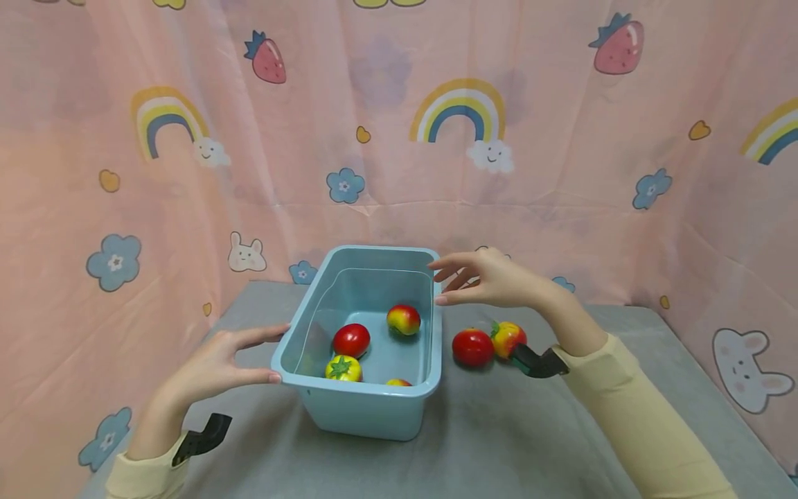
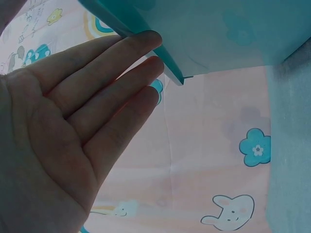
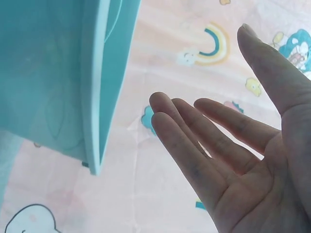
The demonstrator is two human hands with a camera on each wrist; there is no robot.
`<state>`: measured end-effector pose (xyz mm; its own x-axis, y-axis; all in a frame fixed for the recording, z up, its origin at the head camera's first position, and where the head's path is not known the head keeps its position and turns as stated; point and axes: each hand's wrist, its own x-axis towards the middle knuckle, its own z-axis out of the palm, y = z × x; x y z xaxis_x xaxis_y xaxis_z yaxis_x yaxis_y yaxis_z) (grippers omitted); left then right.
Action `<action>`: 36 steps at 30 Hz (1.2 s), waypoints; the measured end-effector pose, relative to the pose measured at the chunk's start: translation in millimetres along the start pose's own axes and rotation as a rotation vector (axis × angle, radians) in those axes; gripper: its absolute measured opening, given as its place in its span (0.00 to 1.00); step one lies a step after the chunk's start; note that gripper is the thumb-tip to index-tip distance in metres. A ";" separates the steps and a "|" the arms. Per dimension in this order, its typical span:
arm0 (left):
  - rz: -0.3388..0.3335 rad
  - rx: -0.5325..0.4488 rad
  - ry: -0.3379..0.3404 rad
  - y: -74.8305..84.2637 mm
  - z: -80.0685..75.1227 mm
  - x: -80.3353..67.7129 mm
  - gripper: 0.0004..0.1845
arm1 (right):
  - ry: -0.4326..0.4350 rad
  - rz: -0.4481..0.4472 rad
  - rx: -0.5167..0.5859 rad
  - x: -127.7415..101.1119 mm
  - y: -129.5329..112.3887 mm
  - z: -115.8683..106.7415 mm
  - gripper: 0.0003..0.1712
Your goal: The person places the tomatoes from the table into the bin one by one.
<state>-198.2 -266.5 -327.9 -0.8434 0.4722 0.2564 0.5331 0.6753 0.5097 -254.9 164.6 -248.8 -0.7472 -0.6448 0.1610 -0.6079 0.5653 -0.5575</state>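
Observation:
A light blue plastic bin [image 1: 368, 412] stands on the grey-covered table. My left hand [image 1: 218, 364] is at its left side, thumb and fingers extended, fingertips at the rim. In the left wrist view, the left fingers [image 2: 112, 77] are straight, meeting the rim's edge. Beside the right rim is my right hand [image 1: 492, 278]; the right wrist view shows its fingers [image 3: 194, 160] loosely extended, holding nothing, apart from the bin. Inside the bin lie a red round fruit [image 1: 352, 340], a yellow fruit with a green calyx [image 1: 343, 369], a red-and-yellow fruit [image 1: 404, 319] and a fruit [image 1: 398, 382] mostly hidden by the front wall.
Right of the bin, on the table [image 1: 499, 430], lie a red round fruit [image 1: 472, 348] and a red-and-yellow fruit with a green top [image 1: 508, 338], below the right forearm. A pink patterned curtain [image 1: 399, 166] hangs behind and at both sides.

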 end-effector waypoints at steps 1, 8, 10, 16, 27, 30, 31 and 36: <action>0.000 -0.002 0.000 0.0 0.1 -0.1 0.36 | 0.003 0.003 0.001 -1.3 2.0 0.0 0.31; -0.001 -0.007 0.003 -0.4 0.2 -0.8 0.36 | 0.029 0.018 -0.007 -11.3 16.2 0.3 0.31; -0.006 -0.023 0.000 -1.3 0.4 -1.1 0.35 | 0.035 0.022 -0.011 -13.7 19.6 0.6 0.30; -0.015 -0.033 -0.003 -2.7 0.3 -1.3 0.35 | 0.042 0.041 -0.014 -21.5 29.0 1.0 0.30; -0.014 -0.021 -0.005 -1.1 -0.2 0.0 0.35 | 0.070 0.027 -0.002 -36.1 48.0 2.8 0.28; -0.022 -0.026 -0.007 -1.1 0.5 0.0 0.35 | 0.075 0.034 0.002 -40.1 53.0 3.2 0.27; -0.022 -0.027 -0.008 -1.1 0.6 -0.1 0.35 | 0.074 0.042 0.005 -41.5 54.6 3.3 0.27; -0.019 -0.029 -0.008 1.4 0.4 -0.1 0.35 | 0.074 0.102 0.008 -48.7 61.7 2.8 0.27</action>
<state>-197.4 -265.4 -327.6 -0.8524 0.4647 0.2398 0.5151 0.6676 0.5376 -255.2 229.4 -293.3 -0.8229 -0.5443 0.1628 -0.5260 0.6216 -0.5804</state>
